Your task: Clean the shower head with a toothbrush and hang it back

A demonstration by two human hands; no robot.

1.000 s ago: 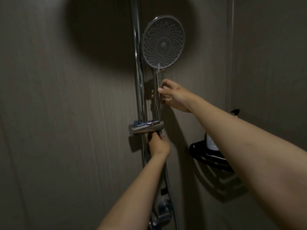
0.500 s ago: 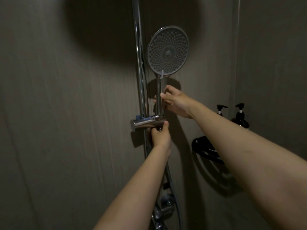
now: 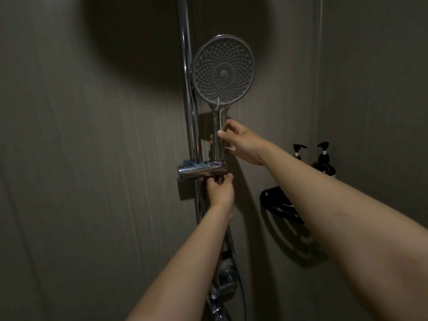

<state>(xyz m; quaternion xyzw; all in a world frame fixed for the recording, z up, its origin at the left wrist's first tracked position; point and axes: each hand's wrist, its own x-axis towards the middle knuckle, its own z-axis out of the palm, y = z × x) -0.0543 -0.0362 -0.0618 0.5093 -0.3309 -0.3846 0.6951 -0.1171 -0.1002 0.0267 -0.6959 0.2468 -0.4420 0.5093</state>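
The round chrome shower head [image 3: 223, 70] faces me, upright, its handle [image 3: 217, 149] reaching down into the chrome holder [image 3: 196, 171] on the vertical rail [image 3: 188, 89]. My right hand [image 3: 243, 142] is closed around the handle's middle. A thin white stick, which looks like the toothbrush [image 3: 219, 110], lies along the handle under that hand's fingers. My left hand [image 3: 220, 191] is just under the holder, fingers pinched on the threaded end of the hose [image 3: 240, 274].
Two dark pump bottles [image 3: 324, 161] stand on a black corner shelf [image 3: 276, 201] at the right. The chrome mixer valve [image 3: 222, 288] sits low on the wall below my left arm. Grey wall panels surround the rail.
The shower head has come down relative to the holder, so its handle now reaches it. My left hand has risen up against the holder's underside. The pump bottles have come into view.
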